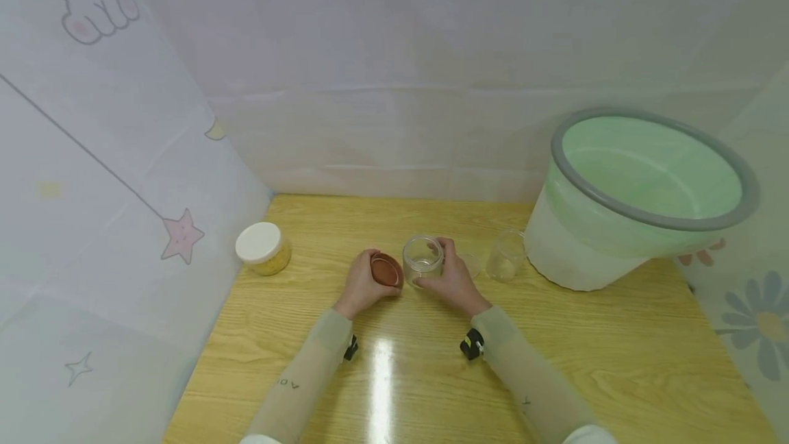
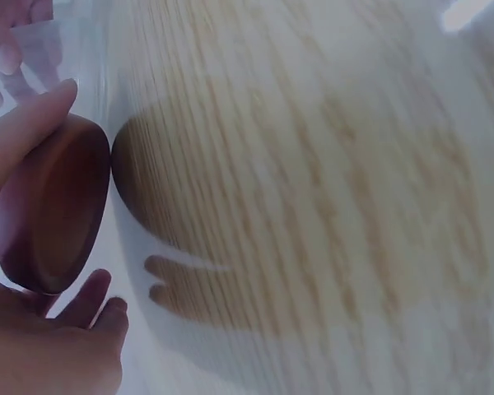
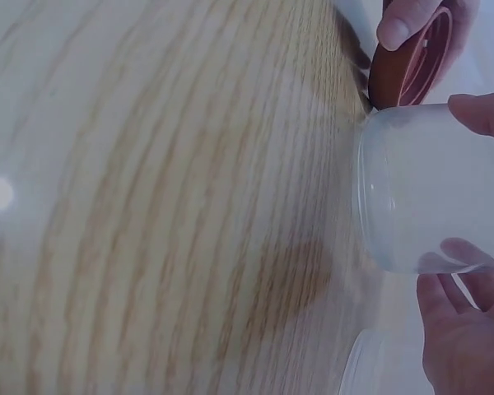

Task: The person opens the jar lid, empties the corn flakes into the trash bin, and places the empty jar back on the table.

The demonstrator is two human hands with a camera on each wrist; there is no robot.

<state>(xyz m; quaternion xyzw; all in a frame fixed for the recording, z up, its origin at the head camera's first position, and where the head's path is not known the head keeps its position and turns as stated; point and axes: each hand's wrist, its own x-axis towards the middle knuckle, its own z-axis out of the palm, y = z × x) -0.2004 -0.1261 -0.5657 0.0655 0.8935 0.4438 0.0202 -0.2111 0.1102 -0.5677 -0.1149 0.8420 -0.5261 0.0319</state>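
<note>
A reddish-brown round lid (image 1: 386,270) is gripped at its edges by my left hand (image 1: 360,284), tilted so its hollow underside shows in the head view. Beside it my right hand (image 1: 455,281) holds a clear jar (image 1: 422,257) upright, thumb on the near side and fingers round the far side. In the right wrist view the jar (image 3: 432,189) has its base at the wooden table, and the lid (image 3: 395,74) is close by its wall. The left wrist view shows the lid (image 2: 53,206) on edge between thumb and fingers, its lower rim right at the tabletop.
Right of the jar lie a clear round disc (image 1: 470,265) and a clear glass cup (image 1: 507,255). A large green-and-white bucket (image 1: 579,238) with a grey rim stands at the right. At the left is a white-lidded tub (image 1: 261,247) with yellow contents. Printed cloth hangs behind the table (image 1: 419,389).
</note>
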